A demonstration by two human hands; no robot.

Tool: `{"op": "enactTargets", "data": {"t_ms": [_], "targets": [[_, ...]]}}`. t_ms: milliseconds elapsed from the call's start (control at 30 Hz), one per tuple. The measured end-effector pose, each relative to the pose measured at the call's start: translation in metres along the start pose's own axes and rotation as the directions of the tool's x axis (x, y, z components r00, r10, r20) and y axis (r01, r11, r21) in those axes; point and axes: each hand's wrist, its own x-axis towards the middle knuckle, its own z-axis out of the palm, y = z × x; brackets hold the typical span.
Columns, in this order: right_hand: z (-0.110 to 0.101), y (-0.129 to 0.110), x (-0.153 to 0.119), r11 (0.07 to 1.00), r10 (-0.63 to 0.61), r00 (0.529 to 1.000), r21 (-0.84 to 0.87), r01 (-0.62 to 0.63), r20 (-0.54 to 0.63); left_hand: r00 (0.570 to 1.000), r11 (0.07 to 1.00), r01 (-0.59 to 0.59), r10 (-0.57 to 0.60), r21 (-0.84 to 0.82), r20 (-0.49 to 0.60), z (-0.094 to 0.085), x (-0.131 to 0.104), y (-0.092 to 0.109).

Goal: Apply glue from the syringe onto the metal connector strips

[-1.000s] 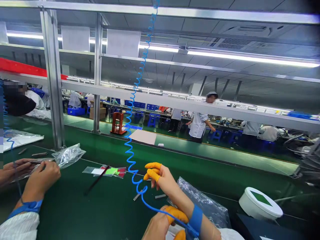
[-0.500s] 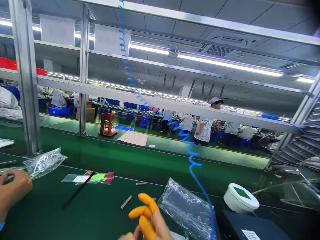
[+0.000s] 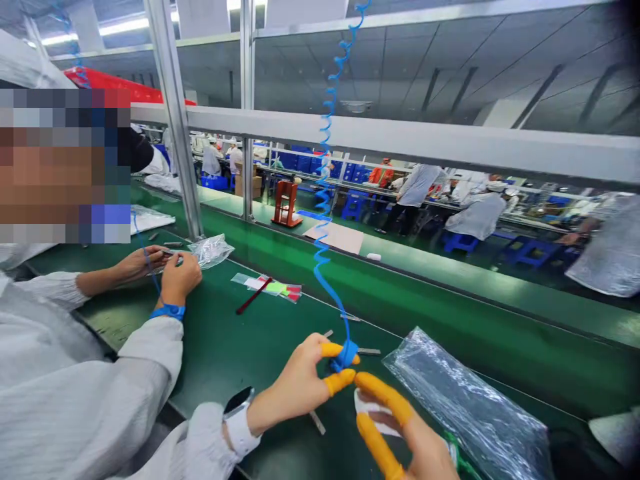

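My left hand (image 3: 297, 380), with yellow finger covers, has its fingertips at a blue band (image 3: 345, 357) on the lower end of a coiled blue cord (image 3: 325, 263). The band wraps partly over one finger. My right hand (image 3: 413, 433), at the lower edge, also wears yellow covers; its fingers are spread close to my left fingertips. Behind them shows a white piece (image 3: 373, 407), partly hidden. Small grey strips (image 3: 369, 351) lie on the green table around my hands. A clear plastic bag (image 3: 460, 393) lies to the right.
At the left a person's hands (image 3: 183, 273) hold something small beside a crumpled clear bag (image 3: 213, 250). Coloured pieces (image 3: 280, 288) and a dark red strip (image 3: 254, 297) lie mid-table. A metal post (image 3: 177, 127) and a long rail (image 3: 410, 143) frame the table's back.
The view has swung left, bringing the neighbouring person into sight. My left hand has come fully into view at the blue band. My right hand's fingers are further apart.
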Motion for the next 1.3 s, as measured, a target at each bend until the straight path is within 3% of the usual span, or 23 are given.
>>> {"op": "enactTargets", "data": {"t_ms": [133,233,300,400,467,533,633,700,767,867,967,1033,1133,1233,1300], "targets": [[0.010,-0.006,0.031,0.995,0.045,0.991,0.098,-0.033,-0.124,0.997,0.997,-0.081,0.081,0.003,-0.014,0.011,0.003,0.004],[0.013,-0.015,0.042,0.999,0.040,0.981,0.034,-0.034,-0.191,0.993,0.996,-0.087,0.084,-0.034,-0.078,0.011,0.002,0.007],[0.014,-0.019,0.042,0.997,-0.011,0.977,-0.073,-0.005,-0.212,0.996,0.982,-0.037,0.021,-0.183,-0.088,0.011,0.000,0.008],[0.017,-0.022,0.036,0.971,-0.183,0.959,-0.190,0.143,-0.217,0.994,0.871,0.080,-0.103,-0.485,-0.021,0.014,-0.006,0.012],[0.019,-0.020,0.032,0.947,-0.268,0.935,-0.240,0.212,-0.234,0.992,0.839,0.097,-0.126,-0.535,-0.018,0.017,-0.011,0.016],[0.019,-0.015,0.029,0.951,-0.242,0.933,-0.255,0.174,-0.267,0.996,0.910,0.035,-0.066,-0.413,-0.061,0.019,-0.016,0.019],[0.014,0.001,0.029,0.984,-0.087,0.952,-0.177,0.036,-0.292,0.988,0.988,-0.154,0.154,0.027,-0.030,0.021,-0.020,0.024],[0.010,0.015,0.030,0.998,-0.014,0.954,-0.067,-0.006,-0.300,0.960,0.898,-0.278,0.252,0.342,0.118,0.024,-0.018,0.023],[0.008,0.028,0.030,0.999,0.023,0.945,0.046,-0.008,-0.327,0.927,0.747,-0.370,0.255,0.553,0.276,0.027,-0.014,0.021],[0.005,0.041,0.030,0.991,0.051,0.942,0.130,-0.008,-0.331,0.889,0.593,-0.455,0.250,0.664,0.384,0.032,-0.009,0.018],[0.000,0.046,0.026,0.991,0.081,0.950,0.126,-0.045,-0.301,0.872,0.559,-0.488,0.273,0.670,0.407,0.036,-0.007,0.020],[-0.004,0.047,0.023,0.991,0.105,0.945,0.114,-0.073,-0.309,0.866,0.590,-0.496,0.281,0.637,0.415,0.037,-0.006,0.023],[-0.007,0.045,0.017,0.991,0.125,0.936,0.094,-0.100,-0.330,0.898,0.778,-0.414,0.265,0.472,0.351,0.032,-0.005,0.027],[-0.004,0.036,0.010,0.991,0.126,0.938,0.076,-0.107,-0.322,0.934,0.969,-0.222,0.179,0.111,0.310,0.021,-0.002,0.025],[-0.001,0.027,0.007,0.993,0.113,0.955,0.059,-0.101,-0.274,0.929,0.976,0.004,0.077,-0.216,0.363,0.014,0.000,0.021]]}}
